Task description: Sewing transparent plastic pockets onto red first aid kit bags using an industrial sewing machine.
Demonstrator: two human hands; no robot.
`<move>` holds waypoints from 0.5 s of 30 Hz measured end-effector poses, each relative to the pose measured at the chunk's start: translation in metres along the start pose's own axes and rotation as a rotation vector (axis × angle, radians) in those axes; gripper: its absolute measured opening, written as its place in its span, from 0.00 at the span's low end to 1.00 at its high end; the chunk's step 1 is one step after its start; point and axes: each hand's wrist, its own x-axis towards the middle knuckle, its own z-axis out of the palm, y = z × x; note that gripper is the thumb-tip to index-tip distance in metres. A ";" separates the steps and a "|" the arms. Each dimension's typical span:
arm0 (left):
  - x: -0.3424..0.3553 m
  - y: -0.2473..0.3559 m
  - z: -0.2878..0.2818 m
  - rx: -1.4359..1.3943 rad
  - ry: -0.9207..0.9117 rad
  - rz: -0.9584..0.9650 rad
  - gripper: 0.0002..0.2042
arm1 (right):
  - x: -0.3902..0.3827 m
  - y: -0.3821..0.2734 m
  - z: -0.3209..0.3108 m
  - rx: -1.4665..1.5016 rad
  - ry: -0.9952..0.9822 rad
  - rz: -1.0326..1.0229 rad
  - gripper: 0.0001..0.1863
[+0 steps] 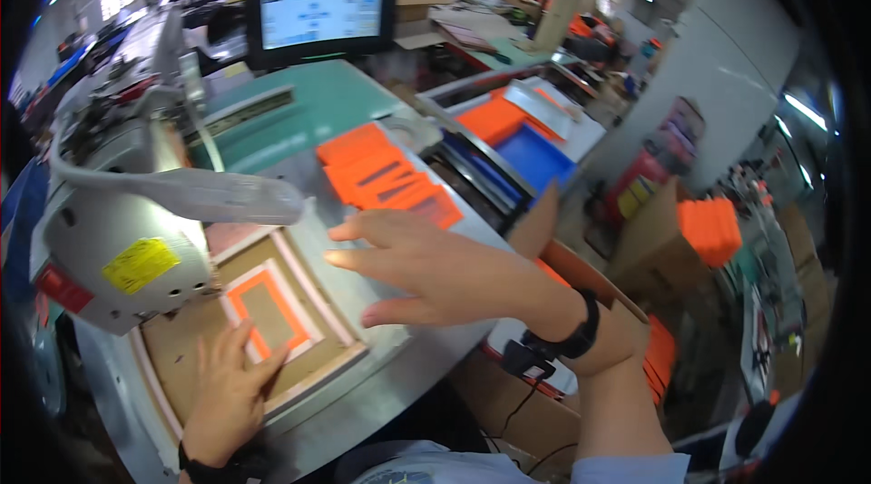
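Observation:
My left hand [224, 389] lies with fingers spread on a brown board [177, 352], its fingertips beside a flat orange rectangular frame [292, 325]. A white border [315, 328] surrounds the orange frame, and pinkish-white strips [331, 359] edge the board. Raised above the machine table, my right hand [422, 271] has its fingers apart and nothing in them. Just beyond it lies a loose pile of flat orange pieces [372, 162], some with rectangular cut-outs. The grey-white head of a sewing machine [122, 244] stands left of the board, partly over it.
A translucent tube-like arm [231, 198] juts over the board. Behind stands a monitor [322, 17] beyond a green surface [308, 112]. At right are a blue tray [535, 157], and cardboard boxes [649, 253] with orange pieces [708, 232].

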 end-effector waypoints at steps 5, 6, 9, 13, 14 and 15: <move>-0.005 -0.001 0.004 0.034 0.030 0.035 0.17 | -0.193 -0.031 -0.051 0.572 0.455 0.652 0.14; -0.003 0.005 0.001 -0.028 0.016 0.023 0.18 | -0.235 -0.021 -0.035 0.664 0.562 0.825 0.13; 0.008 0.017 -0.005 -0.149 -0.024 0.028 0.18 | -0.345 0.000 0.045 -0.072 0.297 1.498 0.16; 0.003 0.010 -0.003 -0.113 -0.012 0.024 0.19 | -0.466 0.031 0.166 -0.698 0.299 1.456 0.23; 0.003 0.010 -0.003 -0.106 -0.017 0.020 0.19 | -0.476 0.039 0.174 -0.606 0.384 1.495 0.24; 0.003 0.012 -0.002 -0.129 -0.010 0.008 0.20 | -0.481 0.042 0.177 -0.514 0.468 1.532 0.25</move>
